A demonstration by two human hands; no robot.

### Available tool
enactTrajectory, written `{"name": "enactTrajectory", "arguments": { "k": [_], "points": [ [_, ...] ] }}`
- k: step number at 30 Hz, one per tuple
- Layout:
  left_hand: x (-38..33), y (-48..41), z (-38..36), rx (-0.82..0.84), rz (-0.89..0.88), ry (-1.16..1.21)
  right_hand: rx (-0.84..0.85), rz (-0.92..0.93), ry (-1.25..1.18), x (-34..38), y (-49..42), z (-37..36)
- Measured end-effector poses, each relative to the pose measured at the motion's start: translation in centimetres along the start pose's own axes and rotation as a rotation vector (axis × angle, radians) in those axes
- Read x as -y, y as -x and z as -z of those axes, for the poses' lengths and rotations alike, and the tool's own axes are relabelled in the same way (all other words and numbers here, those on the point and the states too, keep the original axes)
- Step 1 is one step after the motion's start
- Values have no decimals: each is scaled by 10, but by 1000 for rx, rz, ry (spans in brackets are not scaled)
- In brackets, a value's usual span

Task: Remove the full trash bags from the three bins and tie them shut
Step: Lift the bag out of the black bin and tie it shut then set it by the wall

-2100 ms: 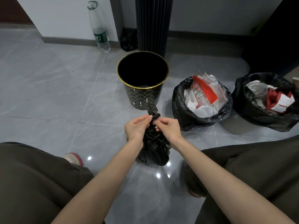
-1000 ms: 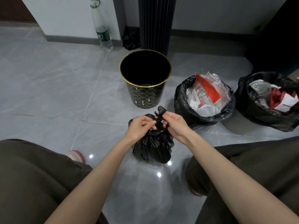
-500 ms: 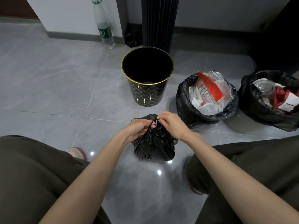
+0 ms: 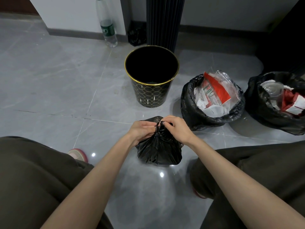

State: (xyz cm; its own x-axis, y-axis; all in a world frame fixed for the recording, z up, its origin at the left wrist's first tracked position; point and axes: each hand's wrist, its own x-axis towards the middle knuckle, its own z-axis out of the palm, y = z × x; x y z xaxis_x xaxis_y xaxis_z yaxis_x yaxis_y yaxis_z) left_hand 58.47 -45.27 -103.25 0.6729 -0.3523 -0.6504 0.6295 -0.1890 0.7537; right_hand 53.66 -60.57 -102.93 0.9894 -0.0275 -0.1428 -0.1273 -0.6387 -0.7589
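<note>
A small black trash bag (image 4: 159, 150) sits on the grey tile floor between my knees. My left hand (image 4: 143, 129) and my right hand (image 4: 177, 128) both pinch the gathered plastic at its neck, close together. Behind it stands a black bin with a gold rim (image 4: 151, 76), with no bag in it. To the right, a second bin lined with a black bag (image 4: 194, 103) is full of paper and red wrappers. A third black-lined bin (image 4: 264, 111) at the far right holds a clear cup and red scraps.
A clear plastic bottle (image 4: 107, 25) stands by the wall at the back left. A dark ribbed column (image 4: 163, 22) rises behind the gold-rimmed bin, with a crumpled black bag (image 4: 137, 36) beside it. My shoe (image 4: 77, 154) and knees flank the bag.
The bag was held up with a long twisted neck, then lowered onto the floor. My hands have come closer together at its top and the neck is now short and bunched.
</note>
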Motion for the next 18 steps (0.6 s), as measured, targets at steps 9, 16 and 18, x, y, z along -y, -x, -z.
{"name": "enactTrajectory", "arguments": {
  "k": [9, 16, 18],
  "points": [
    [1, 1, 0, -98, -16, -31, -60, -172, -146, 2, 4, 4],
    [2, 0, 3, -221, 13, 53, -114, -468, -416, -9, 7, 17],
    [2, 2, 4, -252, 1, 74, -117, -557, -472, -12, 9, 20]
  ]
}}
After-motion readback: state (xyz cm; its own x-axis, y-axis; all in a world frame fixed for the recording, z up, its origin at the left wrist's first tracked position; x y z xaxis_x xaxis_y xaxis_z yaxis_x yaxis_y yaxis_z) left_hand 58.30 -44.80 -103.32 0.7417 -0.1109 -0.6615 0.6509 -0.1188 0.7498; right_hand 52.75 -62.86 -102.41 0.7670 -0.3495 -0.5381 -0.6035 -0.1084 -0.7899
